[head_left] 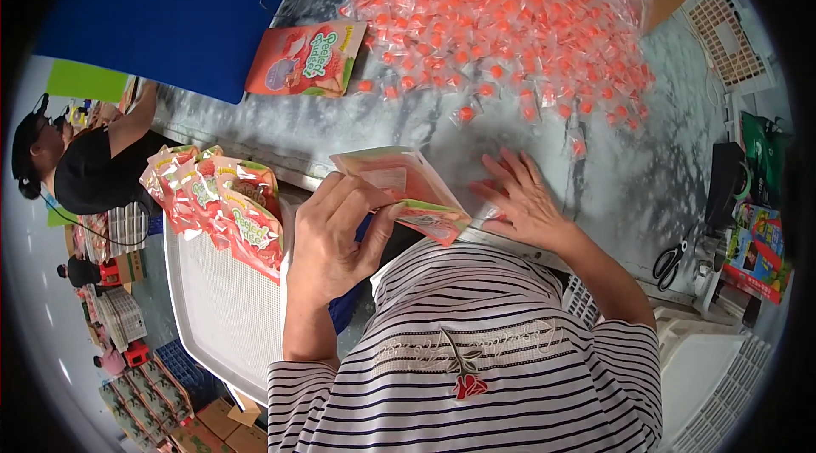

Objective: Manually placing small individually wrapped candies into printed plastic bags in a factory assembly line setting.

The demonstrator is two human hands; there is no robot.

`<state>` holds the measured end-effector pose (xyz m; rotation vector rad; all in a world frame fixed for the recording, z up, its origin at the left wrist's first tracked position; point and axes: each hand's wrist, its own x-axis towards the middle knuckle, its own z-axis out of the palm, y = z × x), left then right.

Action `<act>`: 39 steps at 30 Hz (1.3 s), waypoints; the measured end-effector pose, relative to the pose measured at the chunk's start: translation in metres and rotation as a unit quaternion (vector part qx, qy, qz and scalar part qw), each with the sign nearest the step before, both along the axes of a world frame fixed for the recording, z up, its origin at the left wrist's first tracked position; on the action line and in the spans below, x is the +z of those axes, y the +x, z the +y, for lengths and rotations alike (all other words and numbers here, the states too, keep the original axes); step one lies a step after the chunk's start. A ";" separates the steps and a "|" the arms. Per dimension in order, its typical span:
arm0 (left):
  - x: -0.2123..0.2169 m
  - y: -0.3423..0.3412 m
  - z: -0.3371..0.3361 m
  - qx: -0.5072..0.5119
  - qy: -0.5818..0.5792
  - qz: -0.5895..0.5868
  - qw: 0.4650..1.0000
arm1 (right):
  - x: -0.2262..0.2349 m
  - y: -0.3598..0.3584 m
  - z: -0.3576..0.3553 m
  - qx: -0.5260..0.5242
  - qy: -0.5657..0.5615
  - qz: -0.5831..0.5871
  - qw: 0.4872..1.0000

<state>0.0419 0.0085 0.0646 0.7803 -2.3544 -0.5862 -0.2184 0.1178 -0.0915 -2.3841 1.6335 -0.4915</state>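
My left hand [338, 228] pinches a red and green candy pouch [399, 172] by its side, thumb in front. The pouch is tilted over the table's near edge; I cannot see into it. Just right of the pouch, my right hand [529, 205] lies low over the tabletop with its fingers spread. Something small and pale shows under its fingertips, too hidden to name. Beyond the hands spreads a large heap of red candies [501, 19] in clear wrappers, with a few loose ones at its near side. A flat pouch [308, 59] of the same kind lies at the far left.
Several plump pouches [223, 206] stand on a white perforated tray [223, 308] at my left. A blue panel [161, 11] covers the far left. At right are scissors [671, 264] and a white basket [728, 32]. A person in black [98, 168] works at left.
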 end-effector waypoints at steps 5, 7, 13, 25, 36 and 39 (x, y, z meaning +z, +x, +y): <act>0.000 -0.016 0.000 -0.036 -0.023 -0.022 0.999 | -0.020 -0.008 0.003 -0.061 -0.079 -0.025 0.995; 0.000 -0.021 -0.001 -0.047 -0.031 -0.022 0.998 | -0.026 -0.014 0.000 -0.077 -0.121 -0.021 0.990; -0.009 -0.041 -0.004 -0.066 -0.031 -0.026 0.997 | 0.028 -0.041 -0.043 -0.357 0.152 -0.550 0.740; -0.017 -0.058 0.001 -0.119 -0.047 -0.034 0.991 | 0.115 0.040 -0.070 -0.118 -0.030 -0.535 0.836; -0.016 -0.038 0.004 -0.043 -0.016 0.008 0.999 | 0.086 0.012 -0.041 -0.094 0.027 -0.302 0.948; -0.009 -0.024 0.005 0.021 -0.003 0.015 1.000 | 0.058 -0.026 -0.057 -0.240 0.070 -0.313 0.916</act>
